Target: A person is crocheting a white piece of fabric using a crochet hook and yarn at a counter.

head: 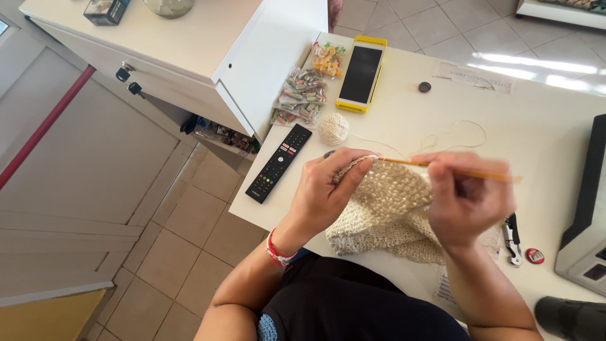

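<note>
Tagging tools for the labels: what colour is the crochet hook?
Orange, a thin hook held in the right hand; head view shows it.

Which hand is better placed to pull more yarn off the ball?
Probably the left hand. It pinches the crocheted piece on the side nearest the yarn ball, while the right hand is busy gripping the orange hook, farther away.

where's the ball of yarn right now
In the head view, the cream ball of yarn sits on the white table just above the left hand, between the black remote control and the yellow-cased phone.
</note>
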